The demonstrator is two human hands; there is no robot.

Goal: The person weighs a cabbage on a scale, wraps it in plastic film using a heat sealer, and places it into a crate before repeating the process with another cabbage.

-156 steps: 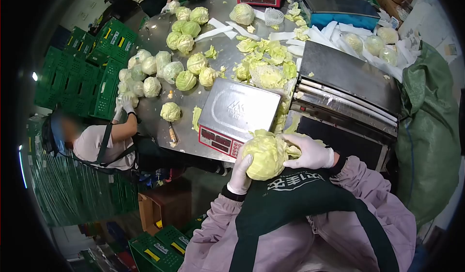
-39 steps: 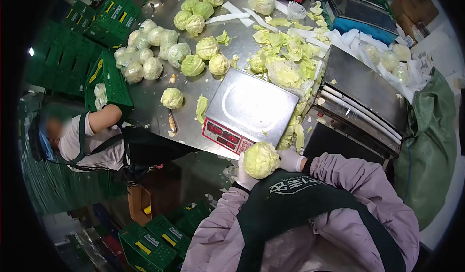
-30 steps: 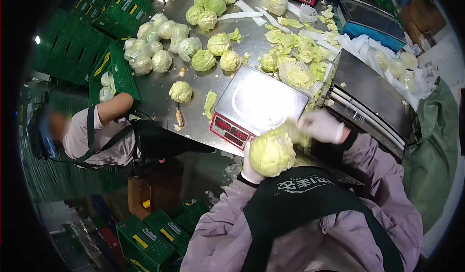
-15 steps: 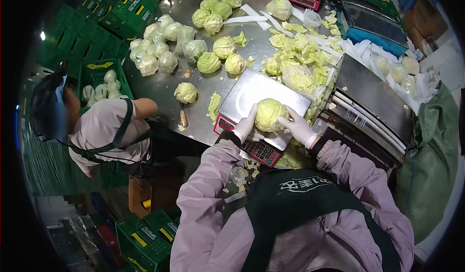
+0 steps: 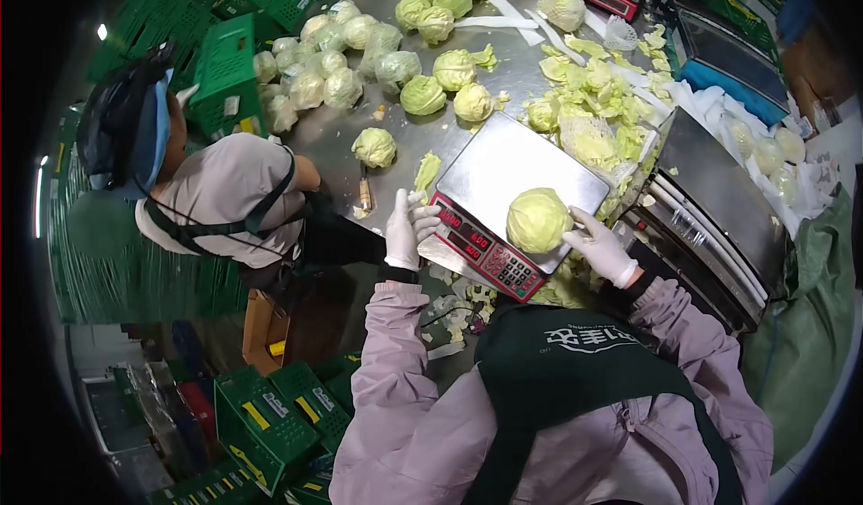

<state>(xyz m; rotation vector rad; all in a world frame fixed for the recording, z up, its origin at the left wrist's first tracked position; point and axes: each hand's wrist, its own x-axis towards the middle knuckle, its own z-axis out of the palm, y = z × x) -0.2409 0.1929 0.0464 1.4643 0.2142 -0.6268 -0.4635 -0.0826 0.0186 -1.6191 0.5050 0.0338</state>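
A pale green cabbage is over the near edge of the weighing scale's steel plate, close above the keypad. My right hand, in a white glove, grips it from the right side, fingertips at its leaves. To the left of the scale, my left hand is raised off the cabbage with its fingers spread and holding nothing. Red digits glow on the scale's display. A wooden-handled knife lies on the steel table beyond my left hand, below a single cabbage.
Wrapped cabbages are heaped at the far left of the table; loose leaves pile up behind the scale. On the right stands a wrapping machine. A co-worker at the left handles a green crate.
My left hand has let go of the cabbage and moved left. The cabbage has come slightly nearer to me with my right hand. The co-worker's green crate is now raised and tilted.
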